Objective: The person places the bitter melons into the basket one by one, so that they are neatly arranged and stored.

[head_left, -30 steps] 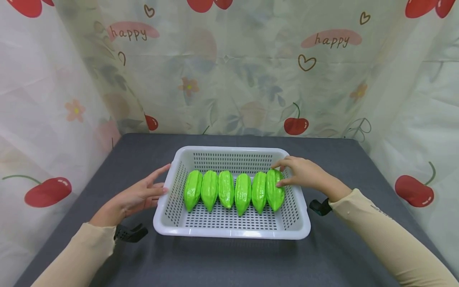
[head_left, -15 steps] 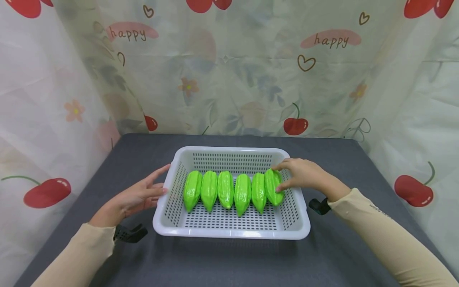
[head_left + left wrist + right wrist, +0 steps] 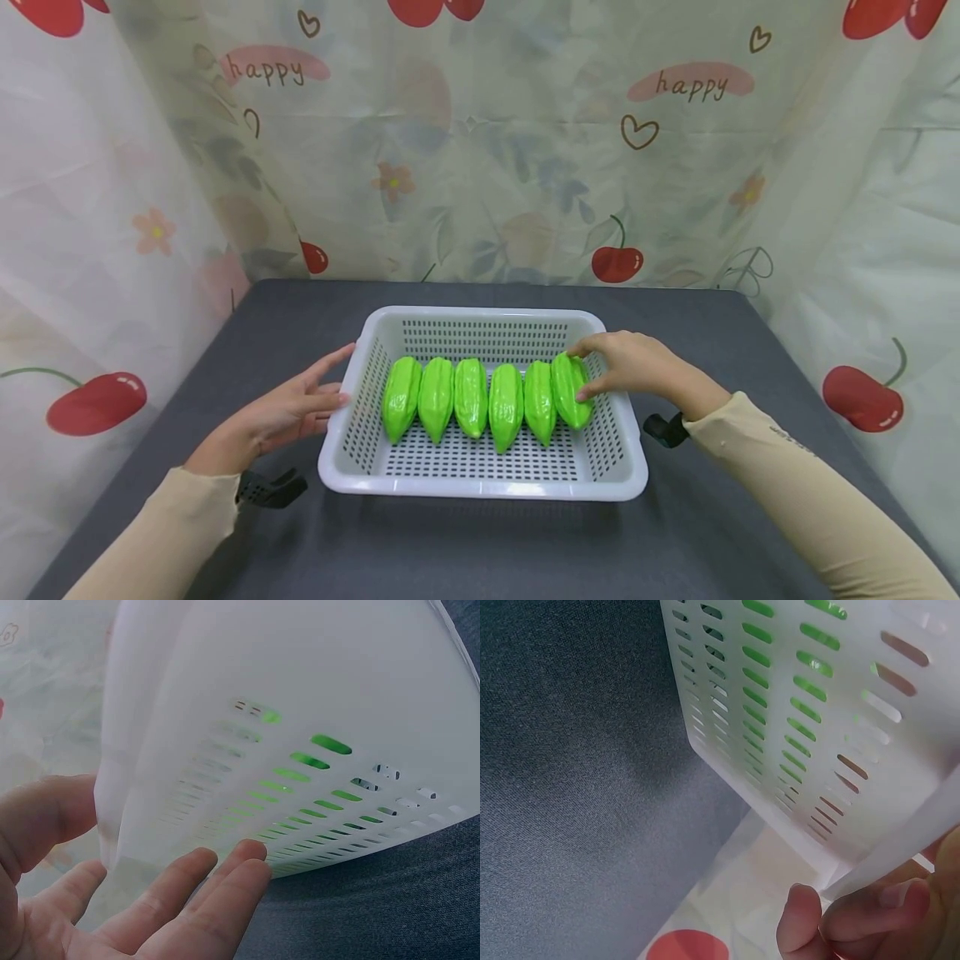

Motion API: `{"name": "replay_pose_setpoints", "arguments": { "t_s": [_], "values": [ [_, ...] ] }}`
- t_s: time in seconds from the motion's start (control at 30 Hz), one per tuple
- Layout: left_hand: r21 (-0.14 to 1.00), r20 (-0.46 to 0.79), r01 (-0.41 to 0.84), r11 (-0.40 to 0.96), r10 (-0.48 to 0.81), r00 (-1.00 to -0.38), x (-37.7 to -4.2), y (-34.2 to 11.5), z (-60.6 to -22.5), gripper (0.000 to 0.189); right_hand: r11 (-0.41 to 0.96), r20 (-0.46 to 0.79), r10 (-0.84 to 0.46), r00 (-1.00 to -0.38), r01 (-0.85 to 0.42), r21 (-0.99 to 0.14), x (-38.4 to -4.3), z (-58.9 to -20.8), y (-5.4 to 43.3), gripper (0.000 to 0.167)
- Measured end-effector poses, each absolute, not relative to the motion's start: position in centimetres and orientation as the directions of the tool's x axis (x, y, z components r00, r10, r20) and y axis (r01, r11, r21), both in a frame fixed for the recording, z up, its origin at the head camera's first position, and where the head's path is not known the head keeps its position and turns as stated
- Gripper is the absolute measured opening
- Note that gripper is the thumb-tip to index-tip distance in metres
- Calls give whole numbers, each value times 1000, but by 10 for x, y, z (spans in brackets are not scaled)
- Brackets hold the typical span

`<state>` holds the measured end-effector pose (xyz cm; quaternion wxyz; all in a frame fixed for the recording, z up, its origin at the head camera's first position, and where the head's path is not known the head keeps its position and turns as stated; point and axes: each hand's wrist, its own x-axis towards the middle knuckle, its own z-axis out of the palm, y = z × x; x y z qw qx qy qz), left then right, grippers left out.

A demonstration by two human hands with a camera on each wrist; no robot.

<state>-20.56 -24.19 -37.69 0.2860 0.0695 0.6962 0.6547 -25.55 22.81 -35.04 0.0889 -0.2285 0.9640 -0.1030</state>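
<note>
A white plastic basket (image 3: 480, 486) with slotted walls holds several glossy green star fruit (image 3: 471, 400) lying side by side in a row. At the row's right end, my right hand (image 3: 633, 364) pinches the last star fruit (image 3: 567, 387) between thumb and fingers, reaching over the right rim. My left hand (image 3: 288, 414) is at the basket's left side, fingers extended and loosely spread against or beside the wall. The left wrist view puts the thumb by the rim and the other fingers (image 3: 217, 907) near the slotted wall. In the right wrist view the basket wall hides the pinched fruit.
The basket stands on a table with a dark grey cloth (image 3: 480, 550). Behind and on both sides hangs a pale curtain (image 3: 480, 200) printed with cherries and flowers. Black straps with small devices (image 3: 272, 489) sit at both wrists.
The rightmost star fruit has shifted slightly left and away from me, toward its neighbour, with my right hand holding it. My left hand stays in place at the basket.
</note>
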Motion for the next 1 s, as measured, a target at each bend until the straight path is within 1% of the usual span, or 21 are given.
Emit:
{"name": "replay_pose_setpoints", "arguments": {
  "t_s": [0.4, 0.57, 0.8, 1.0],
  "values": [
    [949, -316, -282, 142, 457, -832, -206, -241, -378, 89, 883, -139, -446, -884, -410, -227, -256, -349, 227, 70],
    [952, -306, -271, 143, 470, -828, -206, -242, -376, 89, 887, -145, -439, -887, -402, -228, -256, -349, 227, 71],
    [947, -321, -290, 139, 456, -830, -206, -241, -377, 88, 887, -150, -440, -885, -402, -228, -256, -348, 226, 71],
    [951, -309, -276, 140, 467, -829, -205, -242, -377, 89, 885, -153, -444, -883, -405, -230, -256, -348, 226, 72]
  ]
}}
